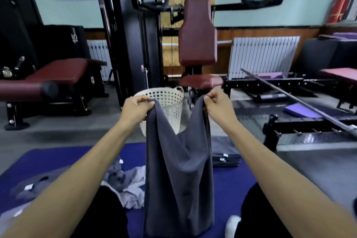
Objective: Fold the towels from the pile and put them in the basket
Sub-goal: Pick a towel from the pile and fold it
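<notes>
I hold a dark grey towel up in front of me by its two top corners. My left hand pinches the left corner and my right hand pinches the right one. The cloth sags between them and hangs down to my lap. Behind it on the floor stands a white perforated basket, partly hidden by the towel. A loose pile of grey towels lies on the blue mat at my left. A stack of folded dark towels sits on the mat at the right.
More grey towels lie at the mat's left edge. A weight machine with a maroon seat stands right behind the basket. A maroon bench is at the left, and a black rack with a long bar is at the right.
</notes>
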### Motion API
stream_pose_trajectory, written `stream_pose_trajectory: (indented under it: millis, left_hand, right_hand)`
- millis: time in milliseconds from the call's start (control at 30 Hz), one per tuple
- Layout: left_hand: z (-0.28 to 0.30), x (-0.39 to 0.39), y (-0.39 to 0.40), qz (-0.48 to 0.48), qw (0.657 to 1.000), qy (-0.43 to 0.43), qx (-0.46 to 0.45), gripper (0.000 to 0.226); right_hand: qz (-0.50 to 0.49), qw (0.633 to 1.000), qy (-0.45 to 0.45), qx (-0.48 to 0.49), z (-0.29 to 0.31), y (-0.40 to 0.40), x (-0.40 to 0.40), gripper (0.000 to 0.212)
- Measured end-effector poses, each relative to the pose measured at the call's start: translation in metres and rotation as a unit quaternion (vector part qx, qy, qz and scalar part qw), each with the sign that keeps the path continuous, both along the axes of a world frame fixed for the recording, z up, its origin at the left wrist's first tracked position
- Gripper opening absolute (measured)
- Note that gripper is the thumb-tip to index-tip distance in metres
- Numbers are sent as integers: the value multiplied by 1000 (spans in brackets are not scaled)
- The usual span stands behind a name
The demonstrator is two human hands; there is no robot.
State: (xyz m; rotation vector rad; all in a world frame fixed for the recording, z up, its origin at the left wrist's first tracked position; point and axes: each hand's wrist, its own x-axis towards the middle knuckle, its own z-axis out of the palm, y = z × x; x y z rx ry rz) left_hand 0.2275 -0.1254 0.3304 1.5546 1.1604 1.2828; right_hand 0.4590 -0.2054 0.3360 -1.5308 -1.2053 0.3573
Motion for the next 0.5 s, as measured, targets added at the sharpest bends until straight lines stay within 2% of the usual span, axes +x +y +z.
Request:
stream_pose_trajectory:
  millis: [167, 300, 400, 500]
  left_hand:
    - [-126, -6, 1, 10, 990, 19, -136, 5]
    - [-222, -7, 11, 2, 967, 46, -249, 7]
    - [-285, -5, 24, 9, 946, 54, -319, 13]
    - [-336, -4, 40, 19, 931, 73, -358, 6]
  right_hand:
    - [-5, 990, -1, -140, -117, -1, 3, 19]
    - [-7, 967, 29, -251, -206, 0, 10, 19]
    - [-8, 948, 45, -316, -258, 12, 17, 17]
    - [-7, 931, 49, -362, -302, 33, 22, 19]
